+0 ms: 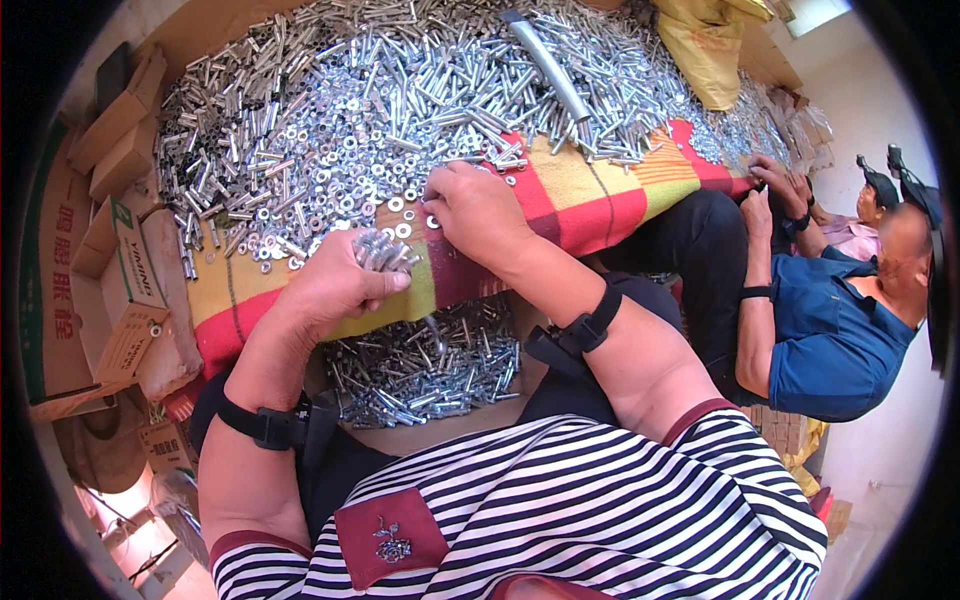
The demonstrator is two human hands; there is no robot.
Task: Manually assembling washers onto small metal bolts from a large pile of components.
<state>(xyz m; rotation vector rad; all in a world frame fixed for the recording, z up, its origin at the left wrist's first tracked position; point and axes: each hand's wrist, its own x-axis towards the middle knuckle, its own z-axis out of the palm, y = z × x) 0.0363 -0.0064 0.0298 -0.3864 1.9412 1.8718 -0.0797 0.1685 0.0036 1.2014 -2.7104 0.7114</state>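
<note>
My left hand [325,278] is closed around a bunch of shiny metal bolts [386,252], their ends pointing up and to the right. Just to its right, my right hand [478,210] reaches down to the near edge of a wide heap of metal parts. Its fingers are curled together, and whatever is between them is hidden. Loose flat washers [396,204] lie around its fingertips on a checked blanket [590,212]. Below the blanket's edge, between my legs, a cardboard box [400,436] holds many finished-looking bolts [430,375].
Metal sleeves and bolts [430,80] cover the table beyond, with a metal tube [548,68] lying on them. A yellow sack [705,50] sits at the back right. Cardboard boxes [125,270] line the left. A co-worker in blue [835,330] sits at the right.
</note>
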